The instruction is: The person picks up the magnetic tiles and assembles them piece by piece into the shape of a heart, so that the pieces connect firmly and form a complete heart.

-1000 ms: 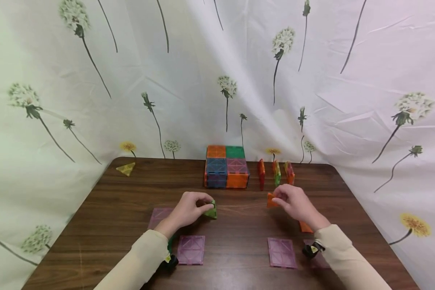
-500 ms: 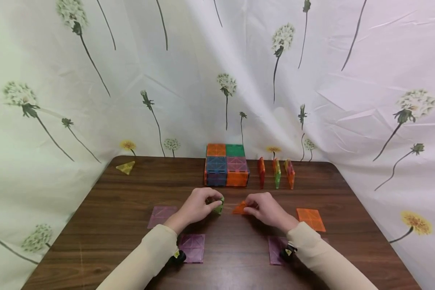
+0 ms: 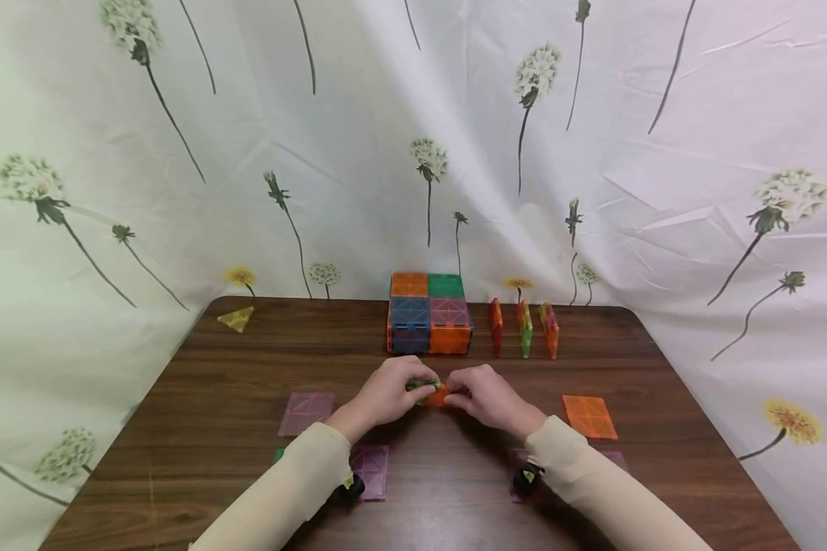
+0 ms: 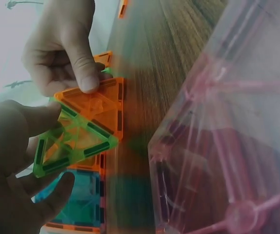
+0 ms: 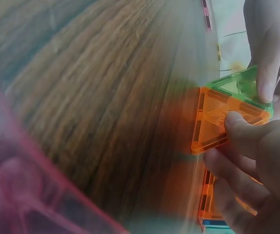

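In front of the tile box, my left hand [image 3: 387, 389] pinches a green triangular tile [image 4: 71, 141] between thumb and fingers. An orange triangular tile [image 5: 218, 117] is pinched by my right hand [image 3: 489, 396], its thumb flat on the tile's face. The two triangles meet and partly overlap along their edges, both held up on edge near the table's middle. In the left wrist view the left hand [image 4: 18, 151] is at the left and the right hand [image 4: 67, 46] above it.
Behind the hands stands a box of coloured square tiles [image 3: 429, 314]. Several upright tiles [image 3: 526, 329] stand to its right. A yellow triangle [image 3: 236, 319] lies back left, an orange square [image 3: 589, 417] at right. Purple squares [image 3: 306, 414] lie nearer, some partly under the arms.
Both hands have come together at the middle: the right moved left with the orange triangle, the left moved slightly right with the green one. The two tiles, apart before, now meet.
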The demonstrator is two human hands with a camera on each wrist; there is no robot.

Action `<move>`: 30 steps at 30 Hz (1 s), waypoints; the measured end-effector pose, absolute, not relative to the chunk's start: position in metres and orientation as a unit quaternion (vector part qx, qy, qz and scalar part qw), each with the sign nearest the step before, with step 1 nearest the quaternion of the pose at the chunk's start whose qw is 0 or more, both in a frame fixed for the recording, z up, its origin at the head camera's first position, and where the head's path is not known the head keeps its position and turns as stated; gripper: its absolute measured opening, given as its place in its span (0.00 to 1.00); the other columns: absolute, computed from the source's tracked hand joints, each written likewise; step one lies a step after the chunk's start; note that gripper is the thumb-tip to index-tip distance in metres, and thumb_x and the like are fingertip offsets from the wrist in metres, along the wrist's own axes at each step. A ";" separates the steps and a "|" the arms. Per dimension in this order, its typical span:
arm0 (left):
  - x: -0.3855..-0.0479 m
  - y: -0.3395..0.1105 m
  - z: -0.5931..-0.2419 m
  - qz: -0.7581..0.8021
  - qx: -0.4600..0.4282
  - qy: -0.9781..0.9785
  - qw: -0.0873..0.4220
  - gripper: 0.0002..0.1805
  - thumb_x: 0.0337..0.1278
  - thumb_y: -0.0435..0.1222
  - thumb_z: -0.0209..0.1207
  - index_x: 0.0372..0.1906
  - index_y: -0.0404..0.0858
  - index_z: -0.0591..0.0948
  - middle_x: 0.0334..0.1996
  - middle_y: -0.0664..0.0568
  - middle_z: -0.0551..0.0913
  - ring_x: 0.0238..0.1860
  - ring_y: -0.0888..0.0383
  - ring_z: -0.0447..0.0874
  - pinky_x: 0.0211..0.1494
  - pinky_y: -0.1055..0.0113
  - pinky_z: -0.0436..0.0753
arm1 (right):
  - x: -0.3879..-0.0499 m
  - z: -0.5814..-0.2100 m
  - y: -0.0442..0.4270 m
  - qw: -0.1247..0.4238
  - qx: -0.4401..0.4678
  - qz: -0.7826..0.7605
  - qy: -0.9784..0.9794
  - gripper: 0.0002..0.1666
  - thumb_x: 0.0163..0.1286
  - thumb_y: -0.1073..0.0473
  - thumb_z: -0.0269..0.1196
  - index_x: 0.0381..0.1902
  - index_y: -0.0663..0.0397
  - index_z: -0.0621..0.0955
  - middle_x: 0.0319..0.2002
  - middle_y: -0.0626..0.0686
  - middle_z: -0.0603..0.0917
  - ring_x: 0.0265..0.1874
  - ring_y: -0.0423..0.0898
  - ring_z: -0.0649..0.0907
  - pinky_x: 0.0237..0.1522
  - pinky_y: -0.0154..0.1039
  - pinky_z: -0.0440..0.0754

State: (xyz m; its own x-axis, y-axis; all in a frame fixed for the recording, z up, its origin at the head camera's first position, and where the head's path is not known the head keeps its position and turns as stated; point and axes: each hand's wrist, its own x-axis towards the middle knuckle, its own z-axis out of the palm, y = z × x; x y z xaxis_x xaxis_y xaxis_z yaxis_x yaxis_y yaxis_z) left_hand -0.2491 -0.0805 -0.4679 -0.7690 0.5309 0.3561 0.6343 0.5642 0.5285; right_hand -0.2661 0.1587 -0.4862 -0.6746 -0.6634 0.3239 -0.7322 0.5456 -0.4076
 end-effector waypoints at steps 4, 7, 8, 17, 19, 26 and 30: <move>-0.248 -0.080 -0.469 -0.330 -0.330 -0.881 0.080 0.06 0.67 0.36 0.70 0.46 0.43 0.92 0.41 0.57 0.88 0.44 0.60 0.86 0.50 0.61 0.86 | -0.266 -0.487 0.156 0.077 0.409 0.271 -0.868 0.07 0.67 0.61 0.76 0.33 0.46 0.87 0.28 0.40 0.87 0.29 0.31 0.84 0.36 0.33 0.85; -0.249 -0.079 -0.468 -0.325 -0.336 -0.880 0.089 0.06 0.66 0.36 0.71 0.45 0.42 0.92 0.41 0.57 0.89 0.44 0.60 0.87 0.50 0.61 0.86 | -0.268 -0.488 0.156 0.082 0.414 0.275 -0.864 0.06 0.66 0.61 0.76 0.33 0.46 0.87 0.28 0.40 0.87 0.29 0.31 0.84 0.36 0.33 0.85; -0.249 -0.079 -0.468 -0.321 -0.339 -0.880 0.093 0.06 0.66 0.36 0.71 0.44 0.42 0.92 0.41 0.57 0.89 0.44 0.59 0.87 0.50 0.60 0.86 | -0.268 -0.488 0.155 0.081 0.414 0.274 -0.864 0.06 0.67 0.60 0.76 0.33 0.46 0.87 0.29 0.40 0.87 0.29 0.31 0.84 0.36 0.33 0.85; -0.249 -0.075 -0.469 -0.260 -0.339 -0.899 0.091 0.03 0.67 0.38 0.70 0.43 0.46 0.90 0.39 0.57 0.89 0.42 0.58 0.88 0.47 0.56 0.86 | -0.271 -0.489 0.163 0.042 0.409 0.274 -0.870 0.05 0.66 0.60 0.76 0.32 0.45 0.90 0.29 0.38 0.88 0.29 0.30 0.84 0.36 0.33 0.85; -0.249 -0.074 -0.469 -0.257 -0.337 -0.901 0.088 0.03 0.67 0.39 0.70 0.43 0.47 0.90 0.39 0.58 0.89 0.42 0.58 0.87 0.46 0.57 0.86 | -0.272 -0.489 0.165 0.037 0.409 0.272 -0.870 0.05 0.66 0.61 0.76 0.31 0.45 0.90 0.28 0.38 0.88 0.29 0.30 0.84 0.36 0.33 0.84; -0.253 -0.080 -0.466 -0.293 -0.338 -0.892 0.070 0.09 0.70 0.42 0.68 0.48 0.45 0.90 0.43 0.57 0.89 0.43 0.61 0.86 0.48 0.61 0.86 | -0.276 -0.494 0.170 0.043 0.418 0.268 -0.867 0.06 0.64 0.59 0.78 0.29 0.45 0.89 0.27 0.39 0.87 0.28 0.31 0.83 0.33 0.32 0.83; -0.261 -0.101 -0.461 -0.350 -0.321 -0.874 0.103 0.12 0.69 0.42 0.69 0.51 0.41 0.89 0.44 0.54 0.88 0.41 0.60 0.86 0.47 0.63 0.86 | -0.279 -0.500 0.172 0.060 0.422 0.270 -0.863 0.07 0.63 0.59 0.78 0.28 0.45 0.89 0.27 0.40 0.87 0.28 0.32 0.84 0.33 0.32 0.83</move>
State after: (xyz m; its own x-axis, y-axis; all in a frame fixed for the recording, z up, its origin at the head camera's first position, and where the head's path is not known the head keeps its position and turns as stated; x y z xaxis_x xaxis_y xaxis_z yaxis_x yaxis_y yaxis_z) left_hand -0.2611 -0.1006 -0.4615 -0.7727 0.4888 0.4050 0.6332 0.5488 0.5458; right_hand -0.2787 0.1720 -0.4996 -0.6360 -0.6967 0.3318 -0.7615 0.4970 -0.4160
